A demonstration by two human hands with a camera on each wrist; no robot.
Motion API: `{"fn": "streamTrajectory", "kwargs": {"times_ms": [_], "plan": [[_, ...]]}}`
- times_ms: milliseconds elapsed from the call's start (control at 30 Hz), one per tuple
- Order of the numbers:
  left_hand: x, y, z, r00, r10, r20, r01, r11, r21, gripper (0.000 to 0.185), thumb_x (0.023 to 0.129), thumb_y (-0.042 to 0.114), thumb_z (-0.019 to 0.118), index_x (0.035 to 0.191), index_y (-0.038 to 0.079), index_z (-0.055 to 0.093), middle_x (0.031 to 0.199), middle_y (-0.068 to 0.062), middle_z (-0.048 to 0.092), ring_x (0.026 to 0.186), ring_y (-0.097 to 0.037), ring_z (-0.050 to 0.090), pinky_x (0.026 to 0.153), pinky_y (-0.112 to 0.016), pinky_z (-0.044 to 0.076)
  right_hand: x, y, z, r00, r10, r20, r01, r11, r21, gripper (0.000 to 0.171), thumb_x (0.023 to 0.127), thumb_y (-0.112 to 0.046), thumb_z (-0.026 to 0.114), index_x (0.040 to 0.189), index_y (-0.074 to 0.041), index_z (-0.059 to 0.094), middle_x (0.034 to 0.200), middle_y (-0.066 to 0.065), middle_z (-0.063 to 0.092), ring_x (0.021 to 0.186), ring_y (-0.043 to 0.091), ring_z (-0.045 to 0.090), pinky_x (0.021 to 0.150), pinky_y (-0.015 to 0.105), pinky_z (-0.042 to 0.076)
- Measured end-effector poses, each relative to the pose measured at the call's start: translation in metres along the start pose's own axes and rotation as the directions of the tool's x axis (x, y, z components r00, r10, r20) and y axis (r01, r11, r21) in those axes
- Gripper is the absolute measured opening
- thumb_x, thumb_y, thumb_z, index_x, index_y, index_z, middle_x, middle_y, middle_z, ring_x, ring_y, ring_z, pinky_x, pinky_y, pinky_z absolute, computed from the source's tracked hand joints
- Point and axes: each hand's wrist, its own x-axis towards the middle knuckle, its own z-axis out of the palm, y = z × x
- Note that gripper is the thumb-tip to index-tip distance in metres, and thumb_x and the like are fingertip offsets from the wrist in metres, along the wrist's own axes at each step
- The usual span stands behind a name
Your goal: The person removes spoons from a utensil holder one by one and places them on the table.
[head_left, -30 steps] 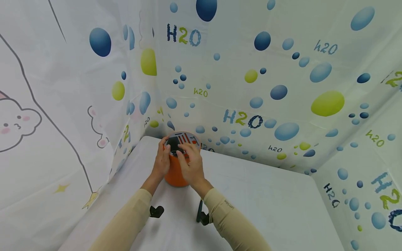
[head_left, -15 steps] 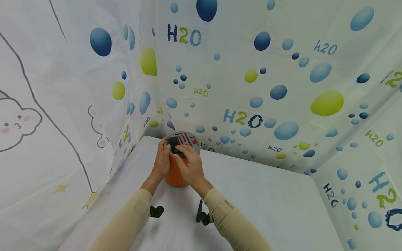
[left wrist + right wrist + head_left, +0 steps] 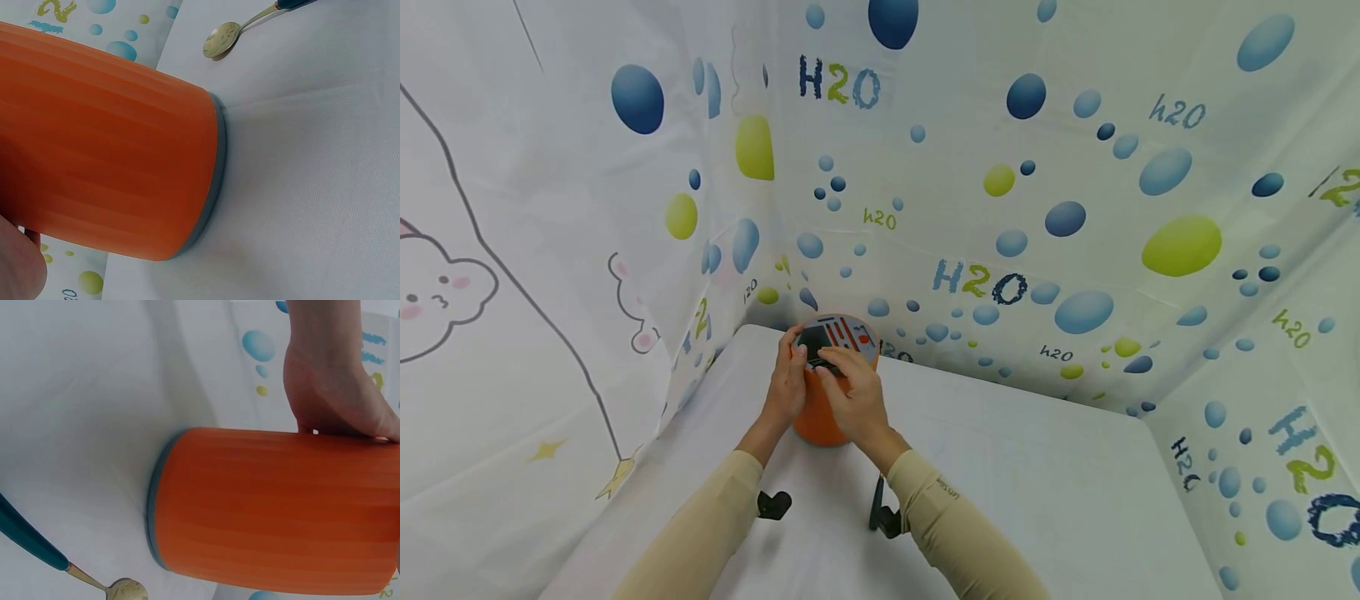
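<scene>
An orange, cylindrical knife holder [image 3: 822,417] with a grey slotted top stands upright on the white table. Part of that top is a dark square section, and red and dark slots lie beyond it. My left hand [image 3: 786,387] holds the holder's left side, its thumb up by the rim; the right wrist view shows this left hand [image 3: 337,394] against the orange wall, fingers partly hidden. Over the near edge of the top, my right hand [image 3: 859,396] has bent fingers on the dark section and its thumb close to them, gripping there.
A gold spoon [image 3: 222,40] with a dark teal handle lies on the white tabletop [image 3: 1015,467], to the right of the holder and nearer me. Patterned wall sheeting [image 3: 962,167] rises close behind the holder. Black wrist mounts [image 3: 775,505] show below both forearms.
My right fingers and thumb have shifted slightly left and nearer me over the dark section, showing more of the slots. The left hand and the holder stay put.
</scene>
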Motion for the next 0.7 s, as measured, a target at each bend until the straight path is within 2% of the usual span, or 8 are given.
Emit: {"fn": "streamTrajectory", "kwargs": {"times_ms": [300,533,700], "plan": [[-0.0006,0.0009,0.0002,1.0,-0.003,-0.002,0.003,1.0,0.001,0.051,0.114,0.039,0.025,0.162,0.022,0.024,0.163,-0.014,0.034,0.147,-0.035,0.036,0.123,-0.059,0.028,-0.0006,0.0003,-0.0002,1.0,-0.01,-0.012,0.009,1.0,-0.028,0.028,0.103,-0.015,0.065,0.124,0.001,0.071,0.127,0.01,0.071,0.124,0.024,0.064,0.106,0.034,0.053],[0.0,-0.0006,-0.0001,1.0,-0.002,-0.007,0.002,1.0,-0.009,0.049,0.114,0.037,0.026,0.162,0.024,0.025,0.162,-0.012,0.035,0.146,-0.034,0.037,0.122,-0.058,0.029,-0.0002,0.0013,0.0003,1.0,-0.019,-0.017,0.019,0.999,-0.029,0.026,0.103,-0.016,0.065,0.123,0.0,0.072,0.126,0.01,0.072,0.123,0.024,0.065,0.105,0.033,0.054],[0.0005,-0.001,0.0005,1.0,0.018,-0.003,-0.018,0.999,-0.047,0.05,0.114,0.031,0.025,0.163,0.021,0.024,0.164,-0.016,0.032,0.148,-0.037,0.034,0.123,-0.06,0.026,0.0006,0.0006,-0.0002,1.0,-0.017,-0.014,0.016,1.0,-0.021,0.026,0.103,-0.016,0.066,0.124,-0.002,0.073,0.125,0.01,0.072,0.122,0.024,0.065,0.104,0.032,0.054]]}}
